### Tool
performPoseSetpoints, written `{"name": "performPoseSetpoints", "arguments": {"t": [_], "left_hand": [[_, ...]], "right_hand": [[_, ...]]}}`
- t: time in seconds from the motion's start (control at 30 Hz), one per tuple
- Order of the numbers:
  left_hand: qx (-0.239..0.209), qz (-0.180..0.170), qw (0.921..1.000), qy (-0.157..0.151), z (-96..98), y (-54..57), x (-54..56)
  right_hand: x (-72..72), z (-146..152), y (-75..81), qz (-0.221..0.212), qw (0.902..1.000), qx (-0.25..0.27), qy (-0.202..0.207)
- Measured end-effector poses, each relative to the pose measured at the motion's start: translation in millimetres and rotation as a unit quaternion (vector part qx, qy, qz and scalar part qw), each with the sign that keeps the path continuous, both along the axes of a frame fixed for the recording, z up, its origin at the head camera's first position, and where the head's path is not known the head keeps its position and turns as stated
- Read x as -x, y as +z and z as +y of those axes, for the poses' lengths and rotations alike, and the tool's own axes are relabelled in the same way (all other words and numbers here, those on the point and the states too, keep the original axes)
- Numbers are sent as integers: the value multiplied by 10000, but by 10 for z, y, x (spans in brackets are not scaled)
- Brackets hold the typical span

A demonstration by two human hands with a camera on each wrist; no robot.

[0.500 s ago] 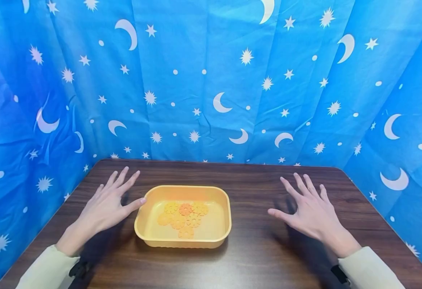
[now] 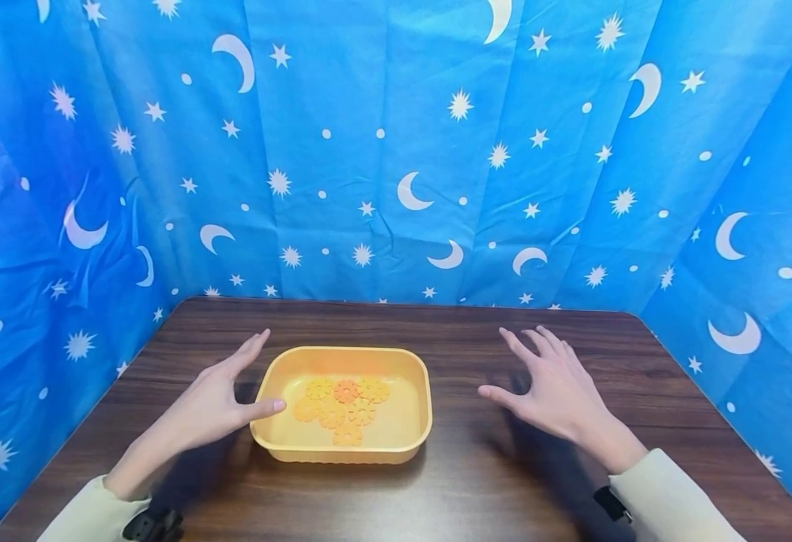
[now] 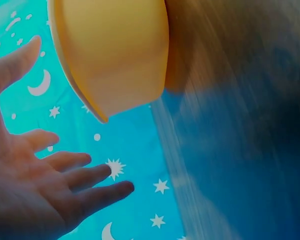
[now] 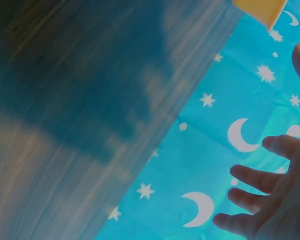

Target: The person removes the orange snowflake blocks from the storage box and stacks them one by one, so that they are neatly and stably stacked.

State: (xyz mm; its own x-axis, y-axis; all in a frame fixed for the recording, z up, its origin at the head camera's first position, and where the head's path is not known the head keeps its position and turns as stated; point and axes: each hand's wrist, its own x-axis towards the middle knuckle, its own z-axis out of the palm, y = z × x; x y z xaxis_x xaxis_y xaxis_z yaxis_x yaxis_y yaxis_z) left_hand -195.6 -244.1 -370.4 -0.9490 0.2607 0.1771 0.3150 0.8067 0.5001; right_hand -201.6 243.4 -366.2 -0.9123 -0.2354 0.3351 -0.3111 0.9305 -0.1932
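A yellow plastic tray stands on the table, left of the middle in the head view. Several flat, notched, flower-like discs lie inside it, most of them yellow-orange and one a deeper orange disc. My left hand hovers at the tray's left side, fingers spread and thumb over the rim; in the left wrist view this hand holds nothing and stays apart from the tray wall. Off to the right of the tray, my right hand hangs above the table with fingers spread and nothing in it.
The dark wood-grain table carries the tray. Behind it and at both sides hangs a blue cloth printed with white moons and stars. A dark strap shows at the right sleeve cuff.
My right hand has moved left, closer to the tray. The left hand has turned, its thumb now lower and further over the tray's rim. The tray and discs look unmoved.
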Motion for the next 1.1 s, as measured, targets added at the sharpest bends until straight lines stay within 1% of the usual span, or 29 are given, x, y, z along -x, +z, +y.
{"name": "performPoseSetpoints", "arguments": {"t": [0.1,0.27,0.33,0.57,0.67,0.8,1.1], "left_hand": [[-32,-218,9998,-13,31,-5,-41],[71,-426,9990,-64,30,-27,-85],[104,-528,9985,-90,28,-37,-96],[-45,-883,9960,-128,68,-63,-141],[-93,-918,9956,-140,82,-77,-148],[-146,-960,9951,-179,82,-101,-151],[-61,-1045,9944,-154,57,-135,-135]], "right_hand": [[-2,-94,27,-8,9999,70,86],[7,-270,80,-197,9991,221,297],[9,-345,98,-270,9983,291,417],[6,-604,152,-314,9939,567,889],[2,-715,173,-389,9908,669,1110],[19,-850,188,-491,9862,656,1438],[81,-1118,177,-775,9697,667,2221]]}}
